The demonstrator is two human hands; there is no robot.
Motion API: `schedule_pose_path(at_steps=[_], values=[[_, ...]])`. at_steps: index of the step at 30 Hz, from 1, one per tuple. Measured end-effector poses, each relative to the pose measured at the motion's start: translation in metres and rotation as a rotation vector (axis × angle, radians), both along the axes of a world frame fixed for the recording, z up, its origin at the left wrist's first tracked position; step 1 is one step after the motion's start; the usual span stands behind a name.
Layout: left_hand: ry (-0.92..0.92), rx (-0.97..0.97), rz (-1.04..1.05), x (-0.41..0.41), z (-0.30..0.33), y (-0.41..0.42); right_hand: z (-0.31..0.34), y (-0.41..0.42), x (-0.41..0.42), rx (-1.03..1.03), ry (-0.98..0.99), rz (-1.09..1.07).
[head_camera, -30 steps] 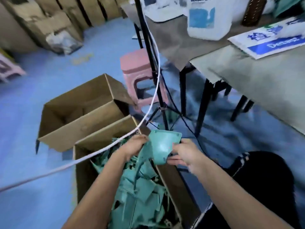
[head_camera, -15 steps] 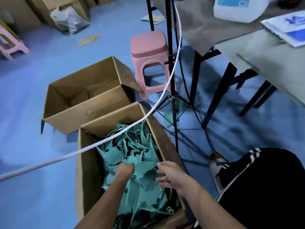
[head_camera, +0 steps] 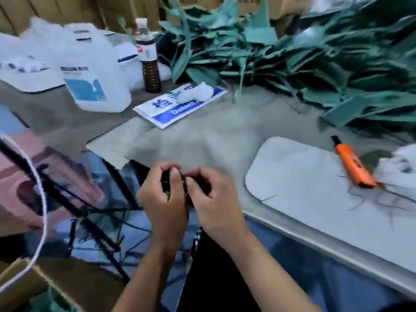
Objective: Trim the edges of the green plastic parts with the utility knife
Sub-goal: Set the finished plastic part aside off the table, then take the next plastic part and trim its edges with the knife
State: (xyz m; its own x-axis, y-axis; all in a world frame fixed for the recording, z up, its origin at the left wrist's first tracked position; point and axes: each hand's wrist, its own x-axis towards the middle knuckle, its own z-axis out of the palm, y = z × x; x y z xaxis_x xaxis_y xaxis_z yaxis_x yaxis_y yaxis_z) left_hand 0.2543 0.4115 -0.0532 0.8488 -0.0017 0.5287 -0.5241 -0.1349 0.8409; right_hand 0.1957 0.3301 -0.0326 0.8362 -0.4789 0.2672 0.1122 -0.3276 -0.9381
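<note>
The view had swung up from the floor boxes to the surface (head_camera: 220, 131), where a big heap of green plastic parts (head_camera: 315, 59) lay along the far edge. The orange utility knife (head_camera: 353, 164) lay on the grey cutting mat (head_camera: 304, 188), unheld. Left hand (head_camera: 165, 199) and right hand (head_camera: 216, 199), out of the box, met before the near edge, fingers curled round something small and dark; what it was could not be told.
</note>
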Motion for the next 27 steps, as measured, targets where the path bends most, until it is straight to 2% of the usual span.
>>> schedule_pose_path(at_steps=[4,7,9,12,13,15,18,20,27], values=[[0.028,-0.086,-0.257,-0.024,0.039,-0.126,0.033,-0.104,-0.048,-0.082,-0.103,-0.265],[0.144,-0.064,-0.405,-0.045,0.048,-0.211,0.039,-0.173,-0.074,-0.226,-0.007,-0.481],[0.292,-0.041,-0.491,-0.055,0.047,-0.263,0.039,-0.216,-0.086,-0.401,0.133,-0.632],[0.473,0.088,-0.527,-0.057,0.046,-0.322,0.037,-0.265,-0.095,-0.721,0.543,-0.743],[0.438,0.184,-0.521,-0.056,0.046,-0.336,0.035,-0.276,-0.096,-0.758,0.677,-0.736],[0.230,0.427,-0.486,-0.050,0.039,-0.358,0.029,-0.294,-0.099,-0.753,0.844,-0.712],[0.009,0.612,-0.446,-0.039,0.027,-0.381,0.017,-0.311,-0.103,-0.781,0.851,-0.724],[-0.073,0.618,-0.458,-0.032,0.021,-0.396,0.011,-0.318,-0.106,-0.793,0.797,-0.753],[-0.156,0.361,-0.427,-0.023,0.025,-0.403,0.010,-0.334,-0.111,-0.650,0.702,-0.938]])
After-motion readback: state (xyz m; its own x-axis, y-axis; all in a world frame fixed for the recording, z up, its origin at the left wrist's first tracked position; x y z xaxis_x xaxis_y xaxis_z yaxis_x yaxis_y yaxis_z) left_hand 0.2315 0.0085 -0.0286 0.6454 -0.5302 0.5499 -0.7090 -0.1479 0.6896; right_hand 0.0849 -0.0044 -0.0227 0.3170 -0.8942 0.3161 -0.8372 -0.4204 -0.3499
